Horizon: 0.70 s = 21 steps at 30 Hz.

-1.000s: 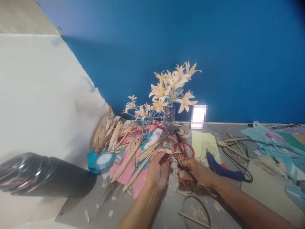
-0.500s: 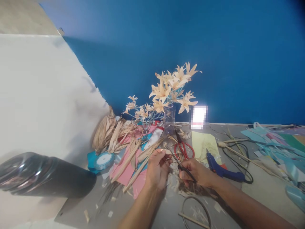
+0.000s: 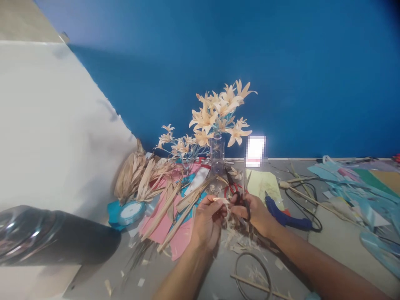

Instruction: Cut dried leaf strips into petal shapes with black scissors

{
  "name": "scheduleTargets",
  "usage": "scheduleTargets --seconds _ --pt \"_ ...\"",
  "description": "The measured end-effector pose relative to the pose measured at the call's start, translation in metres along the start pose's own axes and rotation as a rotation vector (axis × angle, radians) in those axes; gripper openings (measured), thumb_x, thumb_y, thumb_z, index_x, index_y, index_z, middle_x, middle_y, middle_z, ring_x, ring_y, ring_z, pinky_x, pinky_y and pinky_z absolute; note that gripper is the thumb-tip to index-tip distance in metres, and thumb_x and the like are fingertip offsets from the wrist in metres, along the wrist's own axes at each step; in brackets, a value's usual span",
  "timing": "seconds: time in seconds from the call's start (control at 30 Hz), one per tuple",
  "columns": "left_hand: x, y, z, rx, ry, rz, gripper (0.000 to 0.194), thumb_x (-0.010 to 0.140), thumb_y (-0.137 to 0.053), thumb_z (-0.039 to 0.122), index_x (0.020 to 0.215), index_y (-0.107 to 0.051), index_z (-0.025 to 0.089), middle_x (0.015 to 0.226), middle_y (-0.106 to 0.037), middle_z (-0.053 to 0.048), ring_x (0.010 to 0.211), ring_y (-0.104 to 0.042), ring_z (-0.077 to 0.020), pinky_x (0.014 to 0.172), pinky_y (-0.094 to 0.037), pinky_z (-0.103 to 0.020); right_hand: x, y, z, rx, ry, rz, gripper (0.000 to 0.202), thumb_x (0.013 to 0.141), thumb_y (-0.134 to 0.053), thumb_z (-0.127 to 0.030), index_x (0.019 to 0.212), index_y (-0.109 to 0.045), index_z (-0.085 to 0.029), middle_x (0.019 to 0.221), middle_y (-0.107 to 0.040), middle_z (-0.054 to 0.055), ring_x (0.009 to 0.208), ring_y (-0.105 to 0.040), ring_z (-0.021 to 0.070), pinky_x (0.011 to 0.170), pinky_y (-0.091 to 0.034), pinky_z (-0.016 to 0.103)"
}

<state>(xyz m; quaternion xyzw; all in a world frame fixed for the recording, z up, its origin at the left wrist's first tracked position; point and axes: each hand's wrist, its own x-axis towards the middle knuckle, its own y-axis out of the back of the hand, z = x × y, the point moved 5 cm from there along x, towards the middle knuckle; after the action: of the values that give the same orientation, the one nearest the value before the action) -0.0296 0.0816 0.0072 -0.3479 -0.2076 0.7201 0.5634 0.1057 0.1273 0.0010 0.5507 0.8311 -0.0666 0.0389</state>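
Observation:
My left hand (image 3: 206, 221) pinches a small pale piece of dried husk (image 3: 222, 201) between thumb and fingertips. Close on its right, my right hand (image 3: 251, 212) is closed around black-handled scissors (image 3: 246, 206), their blades pointing up and away from the husk piece. The fingertips of both hands nearly meet at the piece; whether the right ones touch it I cannot tell. Just behind the hands lies a second pair of scissors with red handles (image 3: 229, 189), partly hidden. Husk scraps (image 3: 237, 239) litter the table below.
Cream artificial flowers (image 3: 215, 114) stand in a clear vase (image 3: 217, 156) at the back. A blue glue gun (image 3: 289, 218) lies right, near a yellow sheet (image 3: 265, 183). Left are dried husks (image 3: 129, 175), a ribbon roll (image 3: 129, 212) and a dark cylinder (image 3: 62, 235). A wire loop (image 3: 253, 275) lies in front.
The scissors have turned from pointing at the husk piece to pointing upward. My right hand has moved up and closer to my left fingertips. The whole view has shifted slightly.

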Motion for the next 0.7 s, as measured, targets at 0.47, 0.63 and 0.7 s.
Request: scheduleTargets --seconds 0.47,0.63,0.7 --pt "-0.006 -0.006 -0.011 0.388 0.109 -0.079 0.012 0.064 -0.073 0.018 0.062 -0.061 0.015 0.059 -0.060 -0.001 0.056 -0.052 -0.0098 0.056 -0.038 -0.021 0.004 0.011 0.000 0.226 -0.045 -0.001 0.030 0.062 -0.078 -0.035 0.078 -0.061 -0.016 0.060 -0.050 -0.005 0.050 -0.039 0.0088 0.049 -0.029 0.023" --pt "-0.003 -0.002 -0.007 0.307 -0.004 0.004 0.017 0.069 -0.076 0.024 0.067 -0.061 0.016 0.063 -0.061 0.001 0.058 -0.053 -0.0092 0.059 -0.040 -0.021 0.000 0.005 -0.001 0.085 0.016 -0.073 0.048 0.071 -0.072 -0.062 0.077 -0.062 -0.015 0.061 -0.055 -0.001 0.049 -0.041 0.0089 0.046 -0.026 0.022" --pt "-0.002 0.001 -0.005 0.198 -0.041 0.042 0.020 0.070 -0.078 0.027 0.071 -0.060 0.017 0.068 -0.064 0.000 0.061 -0.057 -0.0103 0.063 -0.043 -0.022 -0.004 -0.006 0.003 0.010 -0.013 -0.193 0.061 0.075 -0.059 -0.076 0.075 -0.061 -0.015 0.063 -0.061 0.002 0.048 -0.044 0.0103 0.045 -0.027 0.023"
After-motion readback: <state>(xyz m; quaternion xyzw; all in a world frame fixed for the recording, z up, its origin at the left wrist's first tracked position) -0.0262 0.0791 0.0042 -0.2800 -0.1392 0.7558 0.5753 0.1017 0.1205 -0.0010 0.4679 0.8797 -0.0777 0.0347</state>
